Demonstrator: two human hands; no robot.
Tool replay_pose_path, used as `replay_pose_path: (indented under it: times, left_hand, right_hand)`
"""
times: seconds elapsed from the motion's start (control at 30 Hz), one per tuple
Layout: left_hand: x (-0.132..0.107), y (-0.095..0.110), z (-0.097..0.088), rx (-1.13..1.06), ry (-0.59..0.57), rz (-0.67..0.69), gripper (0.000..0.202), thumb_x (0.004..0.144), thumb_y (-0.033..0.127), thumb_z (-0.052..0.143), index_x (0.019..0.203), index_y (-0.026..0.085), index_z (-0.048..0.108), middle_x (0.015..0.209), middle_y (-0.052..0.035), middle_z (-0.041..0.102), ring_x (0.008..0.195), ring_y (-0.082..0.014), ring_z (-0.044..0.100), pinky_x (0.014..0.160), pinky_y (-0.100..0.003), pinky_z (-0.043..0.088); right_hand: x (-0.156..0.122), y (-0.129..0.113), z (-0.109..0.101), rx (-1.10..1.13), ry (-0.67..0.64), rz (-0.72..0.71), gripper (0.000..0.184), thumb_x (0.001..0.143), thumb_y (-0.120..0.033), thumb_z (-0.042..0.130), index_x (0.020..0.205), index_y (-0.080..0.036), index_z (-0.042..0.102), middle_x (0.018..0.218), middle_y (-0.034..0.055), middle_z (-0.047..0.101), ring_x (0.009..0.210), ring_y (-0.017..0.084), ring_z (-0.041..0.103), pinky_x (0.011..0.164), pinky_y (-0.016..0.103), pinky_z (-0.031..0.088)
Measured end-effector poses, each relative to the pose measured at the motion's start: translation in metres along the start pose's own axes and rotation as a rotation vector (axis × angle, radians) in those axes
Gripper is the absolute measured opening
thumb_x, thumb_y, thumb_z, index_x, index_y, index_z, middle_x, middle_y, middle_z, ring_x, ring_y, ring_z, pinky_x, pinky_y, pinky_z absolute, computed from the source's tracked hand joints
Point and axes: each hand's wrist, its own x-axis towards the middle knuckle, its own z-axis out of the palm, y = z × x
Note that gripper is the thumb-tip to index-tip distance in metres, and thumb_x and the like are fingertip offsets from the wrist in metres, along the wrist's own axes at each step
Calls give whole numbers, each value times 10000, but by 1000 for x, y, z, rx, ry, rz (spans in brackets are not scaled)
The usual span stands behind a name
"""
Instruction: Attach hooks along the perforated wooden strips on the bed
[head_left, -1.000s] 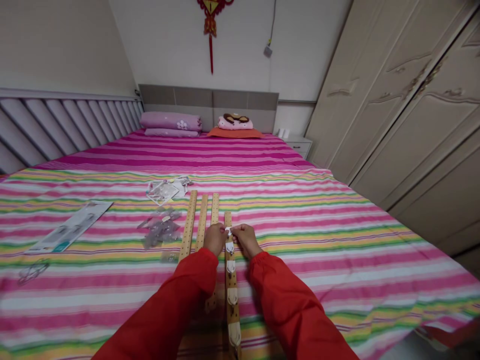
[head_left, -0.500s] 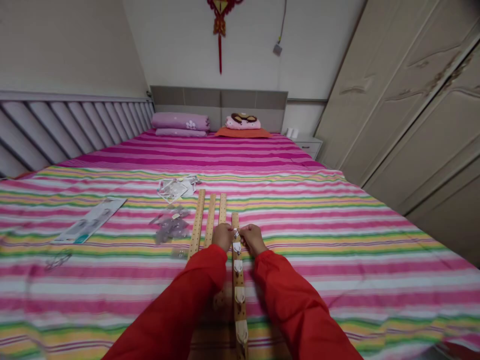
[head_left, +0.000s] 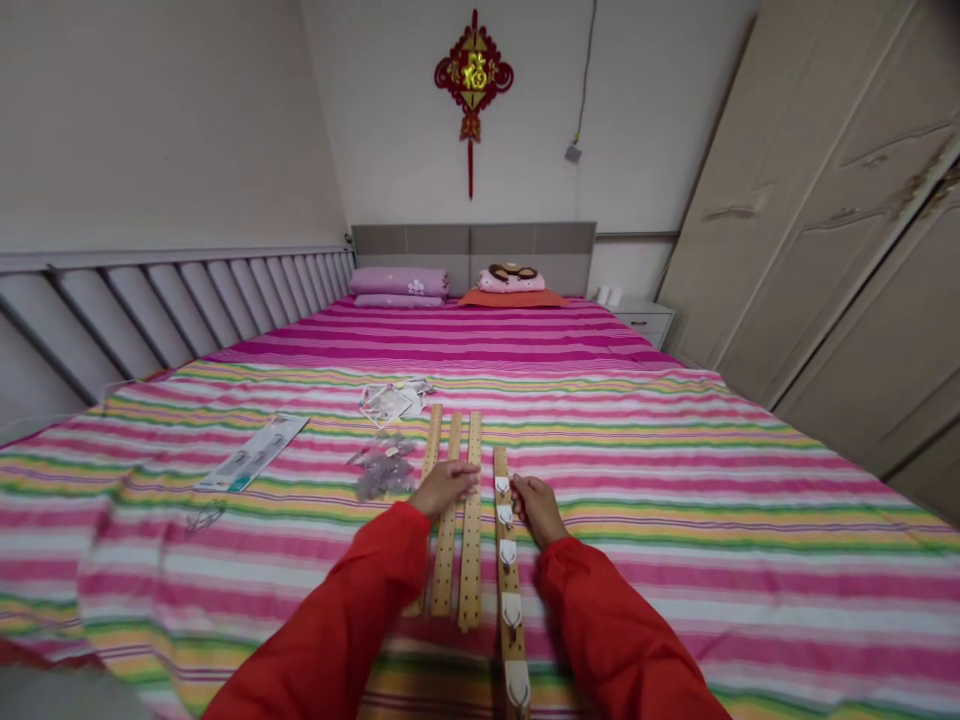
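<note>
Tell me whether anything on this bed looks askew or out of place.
Only mildly. The hooked strip lies apart from the three plain strips, set nearer the person and out of line with them. Clear packets lie scattered left of the strips. Nothing looks damaged or spilled.

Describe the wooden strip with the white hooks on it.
The wooden strip is a long, narrow, pale slat dotted with small holes, lying flat on the striped bedcover and running away from the camera. Five white hooks sit in a row along it. The right hand touches its far end.
</note>
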Motion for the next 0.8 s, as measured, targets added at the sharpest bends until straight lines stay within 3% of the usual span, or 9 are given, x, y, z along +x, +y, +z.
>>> replay_pose_path:
  times: [0.1, 0.17, 0.3, 0.4, 0.5, 0.6, 0.8]
  left_hand:
    - [-6, -4, -52, -87, 98, -35, 425, 636, 425, 721, 942, 134, 676, 767, -53, 689, 648, -117, 618, 629, -249, 479]
    - [-4, -9, -84, -13, 252, -22, 378, 637, 411, 714, 896, 138, 680, 753, -40, 692, 678, -134, 636, 653, -256, 492]
    - [7, -21, -122, 304, 488, -14, 224, 642, 249, 700, 841, 147, 682, 872, -67, 724, 844, -201, 661, 741, -281, 503]
    - [17, -28, -128, 519, 472, -68, 305, 611, 132, 692, 912, 182, 689, 1019, -97, 714, 985, -261, 638, 819, -338, 479]
    - [24, -30, -126, 670, 420, -127, 391, 628, 123, 679, 1007, 217, 685, 1080, -117, 697, 1041, -325, 612, 838, -406, 451]
    - [28, -28, -124, 781, 395, -165, 393, 660, 124, 653, 1036, 235, 684, 1107, -110, 689, 1079, -332, 594, 847, -410, 436]
    - [34, -30, -124, 763, 400, -177, 344, 628, 127, 678, 951, 241, 713, 1047, -100, 712, 1044, -323, 612, 863, -425, 421]
  right_hand:
    - [1, 0, -1, 51, -8, 1, 376, 633, -526, 663, 588, -172, 544, 390, -65, 481, 299, 56, 355, 318, 189, 232]
    - [2, 0, -1, 63, -7, 1, 372, 629, -519, 670, 588, -169, 552, 400, -58, 493, 304, 57, 367, 318, 189, 236]
    - [1, 0, -1, 40, -13, 5, 377, 652, -522, 653, 556, -180, 528, 347, -62, 459, 284, 60, 344, 316, 193, 231]
    - [-1, -2, -1, 24, -12, -1, 387, 659, -527, 649, 541, -184, 514, 335, -64, 449, 283, 60, 344, 322, 193, 233]
    - [-2, -4, -1, 22, -15, 2, 397, 664, -536, 646, 539, -184, 510, 334, -65, 448, 288, 60, 345, 327, 193, 234]
    - [-2, -6, 1, 15, -5, 5, 399, 649, -533, 674, 549, -184, 509, 337, -68, 449, 293, 59, 345, 329, 194, 228]
    - [-2, -6, 3, 4, 12, 8, 404, 593, -528, 730, 560, -192, 509, 350, -65, 468, 302, 69, 361, 328, 207, 224]
